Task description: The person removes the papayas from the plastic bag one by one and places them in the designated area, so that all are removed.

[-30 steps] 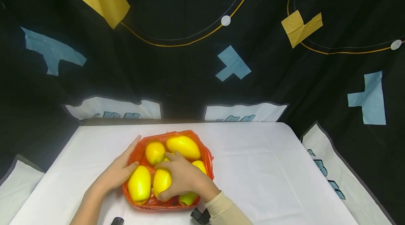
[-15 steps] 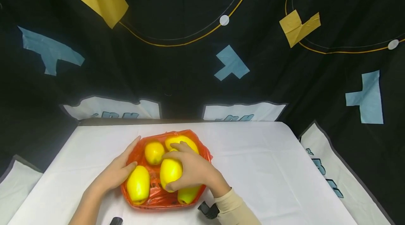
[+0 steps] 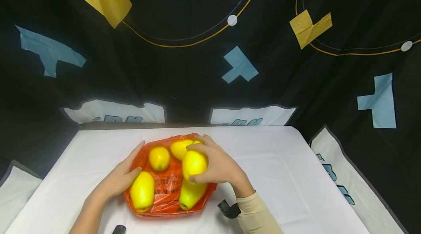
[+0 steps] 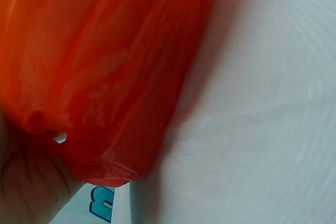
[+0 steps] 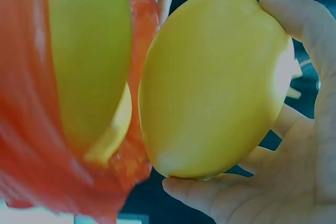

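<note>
A red plastic bag [image 3: 164,195] lies spread open on the table with several yellow fruits in it. My left hand [image 3: 116,181] holds the bag's left rim, thumb on the inner side beside an oval yellow fruit [image 3: 142,192]. In the left wrist view, the red plastic [image 4: 105,66] hides most of the fingers of that hand. My right hand [image 3: 218,162] grips an oval yellow fruit [image 5: 210,87] between thumb and fingertips, above the bag's right side. Beneath it lies a greenish-yellow fruit [image 3: 190,194]. A rounder fruit [image 3: 159,158] and another yellow fruit [image 3: 179,148] sit farther back.
The bag stands on a white-covered table [image 3: 279,175]. Behind rises a black cloth [image 3: 184,80] with tape patches. Black straps or mounts show near the right wrist [image 3: 229,209] and at the lower left.
My right hand has lifted a yellow fruit from the middle of the bag and carried it right and away from me. Printed red plastic now shows there. My left hand stays on the rim.
</note>
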Tool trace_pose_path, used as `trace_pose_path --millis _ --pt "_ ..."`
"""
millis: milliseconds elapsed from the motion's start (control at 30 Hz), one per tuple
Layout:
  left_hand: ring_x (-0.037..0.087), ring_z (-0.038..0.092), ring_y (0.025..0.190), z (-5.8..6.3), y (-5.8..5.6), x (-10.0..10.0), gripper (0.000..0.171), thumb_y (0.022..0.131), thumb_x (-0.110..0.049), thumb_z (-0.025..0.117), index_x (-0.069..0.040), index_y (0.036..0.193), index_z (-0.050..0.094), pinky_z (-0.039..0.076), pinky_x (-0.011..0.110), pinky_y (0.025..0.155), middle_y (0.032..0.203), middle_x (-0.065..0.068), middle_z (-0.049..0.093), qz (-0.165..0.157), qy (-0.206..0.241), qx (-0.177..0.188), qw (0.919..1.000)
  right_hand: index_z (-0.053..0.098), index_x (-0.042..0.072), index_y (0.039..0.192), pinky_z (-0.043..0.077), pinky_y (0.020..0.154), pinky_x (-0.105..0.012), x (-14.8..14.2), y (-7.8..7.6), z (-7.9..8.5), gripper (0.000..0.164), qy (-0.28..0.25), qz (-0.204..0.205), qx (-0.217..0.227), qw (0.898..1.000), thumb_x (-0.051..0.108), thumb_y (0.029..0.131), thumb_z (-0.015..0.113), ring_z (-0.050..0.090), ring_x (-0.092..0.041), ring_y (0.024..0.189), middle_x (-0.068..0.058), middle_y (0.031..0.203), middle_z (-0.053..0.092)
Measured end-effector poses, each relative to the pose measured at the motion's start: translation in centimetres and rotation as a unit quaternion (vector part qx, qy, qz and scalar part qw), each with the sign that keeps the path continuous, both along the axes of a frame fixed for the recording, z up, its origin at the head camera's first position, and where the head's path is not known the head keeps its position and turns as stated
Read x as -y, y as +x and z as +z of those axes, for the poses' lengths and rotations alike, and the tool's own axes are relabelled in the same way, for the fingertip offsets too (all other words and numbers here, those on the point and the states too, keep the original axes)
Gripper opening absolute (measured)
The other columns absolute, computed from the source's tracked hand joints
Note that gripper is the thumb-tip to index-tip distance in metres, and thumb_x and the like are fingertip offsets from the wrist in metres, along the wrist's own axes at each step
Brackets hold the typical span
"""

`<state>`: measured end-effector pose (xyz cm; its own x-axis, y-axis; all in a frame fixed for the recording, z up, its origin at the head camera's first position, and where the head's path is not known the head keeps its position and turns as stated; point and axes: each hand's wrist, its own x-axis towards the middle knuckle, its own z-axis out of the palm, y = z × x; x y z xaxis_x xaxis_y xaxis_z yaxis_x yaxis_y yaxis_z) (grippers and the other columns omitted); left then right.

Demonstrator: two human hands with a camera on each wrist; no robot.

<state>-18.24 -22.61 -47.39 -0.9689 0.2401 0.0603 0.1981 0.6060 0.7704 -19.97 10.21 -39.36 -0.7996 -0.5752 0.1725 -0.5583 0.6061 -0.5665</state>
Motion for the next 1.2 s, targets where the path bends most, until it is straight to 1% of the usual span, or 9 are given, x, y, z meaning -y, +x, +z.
trace_pose_path --millis 67,200,267,433,600,767,933,1067,1200 --pt "0.049 0.021 0.14 0.1 0.0 0.0 0.084 0.096 -0.006 0.053 -0.042 0.156 0.005 0.02 0.072 0.106 0.16 0.016 0.018 -0.001 0.001 0.0 1.0 0.058 0.038 0.129 0.053 0.086 -0.039 -0.6 -0.2 0.1 0.073 -0.009 -0.013 0.003 1.0 0.045 0.06 0.081 0.022 -0.021 0.142 0.016 0.153 0.029" --pt "0.05 0.022 0.14 0.2 0.1 0.0 0.084 0.096 -0.006 0.053 -0.04 0.156 0.005 0.02 0.072 0.106 0.16 0.017 0.018 0.0 -0.003 -0.001 1.0 0.058 0.039 0.128 0.054 0.083 -0.035 -1.8 -0.8 0.3 0.072 -0.022 -0.029 -0.003 0.999 0.045 0.06 0.082 0.031 -0.021 0.136 0.015 0.152 0.03" --pt "0.05 0.022 0.14 0.3 0.1 0.0 0.083 0.096 -0.006 0.053 -0.038 0.157 0.005 0.02 0.072 0.106 0.16 0.017 0.018 0.0 -0.004 -0.003 1.0 0.058 0.041 0.127 0.054 0.083 -0.034 -2.4 -1.1 0.3 0.071 -0.03 -0.033 -0.01 0.999 0.046 0.06 0.082 0.037 -0.02 0.13 0.014 0.152 0.03" --pt "0.05 0.021 0.14 0.2 0.2 0.0 0.084 0.096 -0.006 0.052 -0.039 0.156 0.005 0.019 0.072 0.105 0.16 0.018 0.018 0.0 -0.003 0.0 1.0 0.057 0.042 0.126 0.054 0.082 -0.034 -3.7 -1.8 0.1 0.07 -0.05 -0.041 -0.019 0.998 0.047 0.061 0.083 0.046 -0.018 0.118 0.013 0.15 0.033" --pt "0.05 0.022 0.14 0.2 0.1 0.1 0.084 0.096 -0.006 0.053 -0.044 0.155 0.005 0.02 0.073 0.105 0.159 0.019 0.019 -0.002 0.0 0.002 1.0 0.056 0.037 0.13 0.053 0.083 -0.036 -4.9 -2.3 -0.3 0.075 -0.057 -0.056 -0.024 0.997 0.046 0.06 0.083 0.047 -0.02 0.118 0.01 0.15 0.034" --pt "0.05 0.022 0.14 0.1 0.0 0.1 0.082 0.097 -0.008 0.053 -0.038 0.157 0.006 0.02 0.073 0.105 0.16 0.018 0.018 -0.004 -0.002 0.002 1.0 0.05 0.035 0.135 0.053 0.083 -0.037 -5.6 -2.6 -1.0 0.086 -0.065 -0.087 -0.016 0.994 0.047 0.057 0.084 0.046 -0.018 0.12 0.012 0.149 0.037" --pt "0.05 0.022 0.14 0.1 0.0 0.2 0.081 0.097 -0.008 0.053 -0.037 0.157 0.007 0.02 0.073 0.105 0.16 0.018 0.018 -0.004 -0.006 -0.001 1.0 0.045 0.037 0.137 0.054 0.08 -0.034 -6.4 -2.8 -1.8 0.092 -0.07 -0.116 -0.002 0.991 0.045 0.056 0.086 0.048 -0.014 0.113 0.015 0.145 0.039" --pt "0.05 0.021 0.14 0.0 0.0 0.2 0.082 0.097 -0.008 0.053 -0.039 0.157 0.006 0.019 0.072 0.106 0.16 0.018 0.017 -0.005 -0.007 -0.002 1.0 0.046 0.037 0.135 0.054 0.08 -0.034 -7.2 -3.1 -2.1 0.09 -0.079 -0.113 0.005 0.99 0.043 0.056 0.087 0.048 -0.014 0.113 0.018 0.143 0.04" --pt "0.05 0.02 0.14 0.0 0.0 0.1 0.082 0.097 -0.008 0.053 -0.039 0.156 0.006 0.018 0.073 0.105 0.16 0.018 0.017 -0.004 -0.007 0.0 1.0 0.049 0.034 0.134 0.053 0.083 -0.038 -8.1 -3.5 -2.5 0.088 -0.103 -0.097 0.019 0.99 0.041 0.055 0.088 0.047 -0.016 0.116 0.015 0.144 0.041"
